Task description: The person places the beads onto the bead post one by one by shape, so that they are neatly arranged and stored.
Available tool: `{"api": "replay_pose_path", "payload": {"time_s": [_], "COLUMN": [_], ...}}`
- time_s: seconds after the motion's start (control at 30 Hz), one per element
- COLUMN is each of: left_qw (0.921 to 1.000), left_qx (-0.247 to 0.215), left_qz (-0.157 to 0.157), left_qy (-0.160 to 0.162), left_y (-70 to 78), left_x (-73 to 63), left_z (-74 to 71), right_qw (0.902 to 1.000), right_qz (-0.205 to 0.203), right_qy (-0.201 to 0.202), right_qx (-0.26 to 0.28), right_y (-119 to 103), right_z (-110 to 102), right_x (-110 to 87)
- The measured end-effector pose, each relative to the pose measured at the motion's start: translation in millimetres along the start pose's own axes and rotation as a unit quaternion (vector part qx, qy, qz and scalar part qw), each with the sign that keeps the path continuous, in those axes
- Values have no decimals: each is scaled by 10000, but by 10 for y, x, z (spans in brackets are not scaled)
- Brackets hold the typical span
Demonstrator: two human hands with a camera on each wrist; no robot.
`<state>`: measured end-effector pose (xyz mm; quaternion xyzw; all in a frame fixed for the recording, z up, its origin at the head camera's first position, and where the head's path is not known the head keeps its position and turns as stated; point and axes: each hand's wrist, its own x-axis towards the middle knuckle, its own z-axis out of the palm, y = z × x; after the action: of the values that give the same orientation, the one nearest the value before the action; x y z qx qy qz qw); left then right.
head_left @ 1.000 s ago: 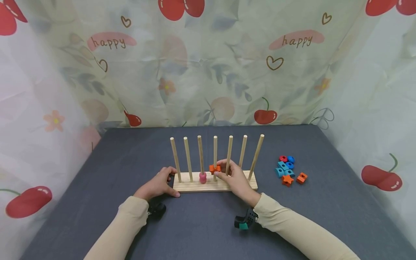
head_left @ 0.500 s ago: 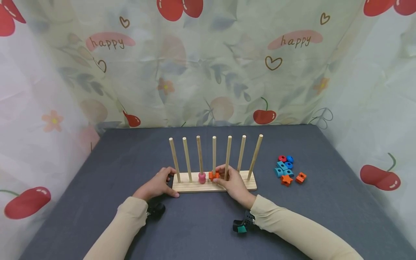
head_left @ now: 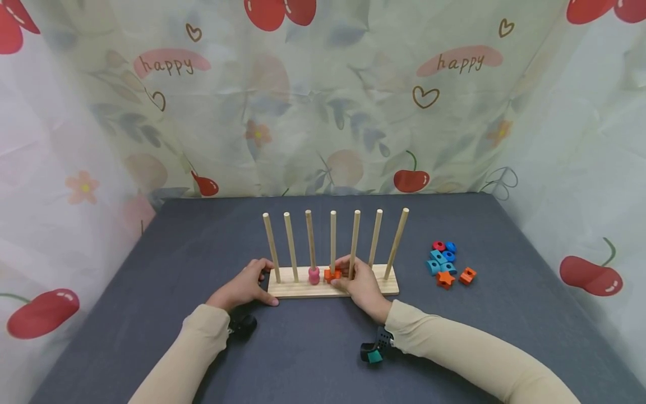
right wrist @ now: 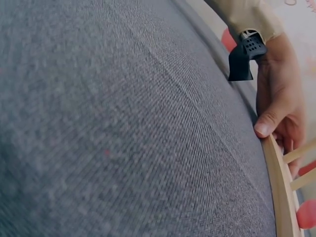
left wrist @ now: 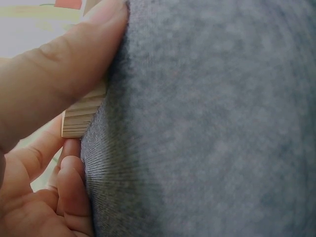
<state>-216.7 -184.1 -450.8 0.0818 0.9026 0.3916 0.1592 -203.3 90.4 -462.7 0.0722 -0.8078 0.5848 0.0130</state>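
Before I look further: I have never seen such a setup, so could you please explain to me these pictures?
There is no robot here, only a person working bare-handed. The wide picture is taken from the person's head; the two close ones from the wrists. On a dark tablecloth stands a wooden rack with seven pegs. The left hand grips the rack's left end. The right hand holds an orange block low on the middle peg. On the next peg to the left sits a pink piece. Loose pieces, blue, red and orange, lie to the right.
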Motion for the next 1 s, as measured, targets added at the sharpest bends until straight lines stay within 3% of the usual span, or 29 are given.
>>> {"api": "replay_pose_path", "payload": {"time_s": [0.33,0.57,0.83,1.0], "left_qw": [10000,10000,10000,10000], "left_qx": [45,31,41,31], "left_qz": [-13,-15,-18,-42], "left_qy": [-24,-37,-33,0], "left_y": [-21,-14,4,3], "left_x": [15,20,12,4], "left_z": [-15,-8,1,-8], "right_qw": [9998,9972,9804,9722], "right_qz": [101,-32,480,387], "right_qy": [-125,-675,-1711,-2195], "right_qx": [-69,-316,-846,-712], "right_y": [6,-26,-160,-295], "right_z": [0,-104,-467,-839], "right_x": [8,-65,-261,-374]}}
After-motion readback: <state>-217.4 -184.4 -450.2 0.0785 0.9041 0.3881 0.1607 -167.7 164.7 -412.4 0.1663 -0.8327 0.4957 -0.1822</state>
